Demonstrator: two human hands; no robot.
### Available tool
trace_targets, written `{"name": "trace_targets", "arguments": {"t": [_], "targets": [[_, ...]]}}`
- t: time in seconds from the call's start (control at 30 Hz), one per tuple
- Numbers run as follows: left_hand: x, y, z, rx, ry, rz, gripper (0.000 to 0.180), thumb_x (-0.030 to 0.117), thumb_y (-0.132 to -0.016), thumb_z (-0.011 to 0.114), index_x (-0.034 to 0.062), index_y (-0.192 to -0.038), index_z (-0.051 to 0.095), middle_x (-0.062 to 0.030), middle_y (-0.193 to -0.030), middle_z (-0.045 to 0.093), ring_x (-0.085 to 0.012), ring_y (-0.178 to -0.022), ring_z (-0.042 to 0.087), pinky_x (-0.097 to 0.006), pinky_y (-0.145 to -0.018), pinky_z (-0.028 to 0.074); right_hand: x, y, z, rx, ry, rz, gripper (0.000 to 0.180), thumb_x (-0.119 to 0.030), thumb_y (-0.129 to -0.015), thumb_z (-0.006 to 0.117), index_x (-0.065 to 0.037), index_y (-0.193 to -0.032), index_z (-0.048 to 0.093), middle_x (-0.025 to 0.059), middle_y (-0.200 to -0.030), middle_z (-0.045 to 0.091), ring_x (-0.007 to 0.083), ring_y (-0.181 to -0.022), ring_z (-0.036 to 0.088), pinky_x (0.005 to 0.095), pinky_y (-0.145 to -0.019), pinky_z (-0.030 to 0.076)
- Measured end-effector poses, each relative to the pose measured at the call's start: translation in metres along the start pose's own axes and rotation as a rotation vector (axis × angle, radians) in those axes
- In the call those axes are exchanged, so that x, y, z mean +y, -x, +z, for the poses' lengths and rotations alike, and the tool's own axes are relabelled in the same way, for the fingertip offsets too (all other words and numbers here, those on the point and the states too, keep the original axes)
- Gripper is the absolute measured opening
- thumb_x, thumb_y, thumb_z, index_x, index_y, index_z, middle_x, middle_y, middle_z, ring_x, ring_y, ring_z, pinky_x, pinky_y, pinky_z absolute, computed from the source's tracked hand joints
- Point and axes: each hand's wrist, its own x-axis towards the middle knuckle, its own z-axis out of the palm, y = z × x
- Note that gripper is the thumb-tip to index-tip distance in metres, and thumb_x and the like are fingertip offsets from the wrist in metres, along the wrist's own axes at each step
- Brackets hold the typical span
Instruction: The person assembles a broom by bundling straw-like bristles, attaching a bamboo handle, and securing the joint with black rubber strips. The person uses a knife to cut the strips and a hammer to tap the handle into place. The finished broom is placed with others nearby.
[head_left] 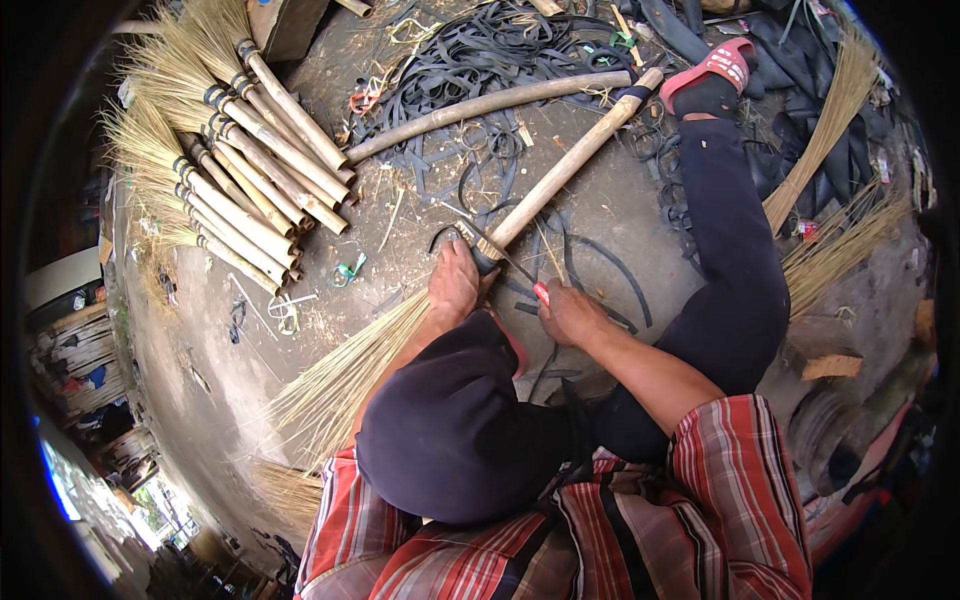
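A broom lies slantwise before me, its pale bamboo handle (572, 168) pointing up and away and its straw bristles (345, 375) fanning to the lower left. My left hand (455, 282) is closed round the broom's neck, where a black rubber strip (486, 262) is wound. Just right of it, my right hand (574, 314) grips the red handle of a knife (518, 264). The thin blade reaches up-left across the binding, but whether it touches the rubber I cannot tell. My sandalled foot (706, 82) is beside the handle's far end.
Finished-looking brooms (265, 165) lie stacked at the upper left. A tangle of black rubber strips (480, 65) spreads at the back, with a curved wooden pole (490, 108) in front. Loose straw bundles (825, 135) lie at the right, near a wooden block (828, 362).
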Motion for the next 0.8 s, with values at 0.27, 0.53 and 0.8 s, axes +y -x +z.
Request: {"name": "trace_targets", "arguments": {"t": [0.27, 0.53, 0.8], "targets": [[0.009, 0.008, 0.005, 0.036, -0.080, 0.004, 0.069, 0.046, -0.085, 0.084, -0.0022, -0.121, 0.050, -0.0186, -0.118, 0.053, -0.0404, -0.115, 0.065, -0.046, -0.090, 0.059, -0.004, 0.000, 0.007, -0.057, -0.002, 0.029, 0.046, -0.031, -0.101, 0.056, 0.009, -0.123, 0.055, 0.0366, -0.107, 0.070, 0.0536, -0.104, 0.068, 0.0590, -0.093, 0.053], [-0.003, -0.009, -0.022, -0.241, 0.116, 0.110, 0.082, 0.061, -0.090, 0.073, -0.0045, -0.133, 0.049, -0.0329, -0.123, 0.060, -0.0500, -0.111, 0.065, -0.054, -0.093, 0.054, 0.014, -0.006, -0.024, 0.031, 0.065, -0.047, 0.045, -0.027, -0.099, 0.058, 0.005, -0.129, 0.052, 0.0327, -0.103, 0.072, 0.0502, -0.099, 0.071, 0.0569, -0.090, 0.056], [-0.005, -0.016, -0.024, -0.184, 0.129, 0.142, 0.081, 0.063, -0.090, 0.072, -0.0041, -0.131, 0.051, -0.0324, -0.123, 0.062, -0.0504, -0.110, 0.065, -0.053, -0.095, 0.054, 0.015, -0.001, -0.015, 0.028, 0.125, -0.011, 0.041, -0.025, -0.097, 0.059, 0.004, -0.125, 0.055, 0.0317, -0.102, 0.072, 0.0495, -0.099, 0.071, 0.0575, -0.089, 0.055]]}}
